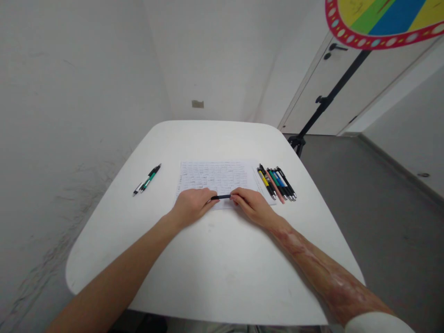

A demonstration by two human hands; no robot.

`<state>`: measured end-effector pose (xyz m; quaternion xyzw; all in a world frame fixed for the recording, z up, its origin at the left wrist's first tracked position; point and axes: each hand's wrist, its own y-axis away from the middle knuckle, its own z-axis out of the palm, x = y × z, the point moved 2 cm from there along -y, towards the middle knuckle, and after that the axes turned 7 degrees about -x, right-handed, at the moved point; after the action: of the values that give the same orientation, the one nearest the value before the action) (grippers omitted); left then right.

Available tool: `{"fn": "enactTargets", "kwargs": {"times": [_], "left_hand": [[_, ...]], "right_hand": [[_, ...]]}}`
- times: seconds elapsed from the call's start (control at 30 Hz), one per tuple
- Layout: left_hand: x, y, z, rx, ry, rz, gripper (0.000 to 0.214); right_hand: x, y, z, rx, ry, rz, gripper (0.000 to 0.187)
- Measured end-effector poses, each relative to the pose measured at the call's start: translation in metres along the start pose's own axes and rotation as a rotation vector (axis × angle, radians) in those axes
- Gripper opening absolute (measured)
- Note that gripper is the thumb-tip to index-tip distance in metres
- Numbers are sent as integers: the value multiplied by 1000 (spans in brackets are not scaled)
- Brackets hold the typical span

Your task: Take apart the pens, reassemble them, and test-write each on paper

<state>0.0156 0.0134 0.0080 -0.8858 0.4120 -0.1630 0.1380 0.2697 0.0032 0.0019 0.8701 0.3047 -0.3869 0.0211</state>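
Pinched closed, the left hand (194,203) and right hand (255,206) hold a dark pen (223,197), seemingly near its ends.

And there in the top right corner, the wheel (395,18), partly out of view, flashes yellow, green and blue segments inside a red, oval-dotted rim! Beneath it a black stand (342,84) slants down to the grey floor (350,175), crossing before a pale door (347,101) with its dark handle (340,47). Over on the far wall (222,69), a small tan patch (197,104); dark scuffs (58,249) streak the left wall (69,92).
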Motion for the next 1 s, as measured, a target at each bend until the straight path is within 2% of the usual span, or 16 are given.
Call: {"fn": "enactTargets", "kwargs": {"times": [0.33, 0.67, 1.0], "left_hand": [[0, 0, 3, -71, -31, 0, 44], [-3, 1, 8, -87, -67, -10, 46], [-3, 1, 6, -80, -64, 0, 45]], "right_hand": [[2, 0, 2, 13, 29, -15, 28], [3, 4, 4, 105, -55, 4, 28], [-1, 3, 1, 63, -67, 11, 21]]}}
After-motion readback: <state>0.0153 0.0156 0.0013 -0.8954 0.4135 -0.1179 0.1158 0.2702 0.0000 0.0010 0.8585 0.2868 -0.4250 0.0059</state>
